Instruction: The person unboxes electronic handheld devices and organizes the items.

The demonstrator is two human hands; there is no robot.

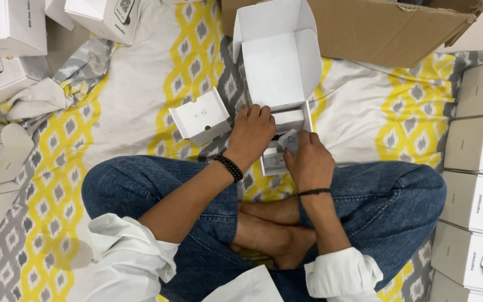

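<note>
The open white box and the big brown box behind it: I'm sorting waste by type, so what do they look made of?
The open white box looks like thin matte paperboard: crisp folded flaps, no shine. The big brown box looks like corrugated cardboard, with a dull kraft surface and a ragged torn edge. Both hands work at the white box's lower end.

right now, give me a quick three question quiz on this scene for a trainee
1. True or false: the open white box has its lid flap raised.
2. Which hand pinches the small clear packet? A left hand B right hand
3. What lies on the patterned sheet just left of the left hand?

Key: 1 true. 2 B. 3 a small white cardboard insert.
</note>
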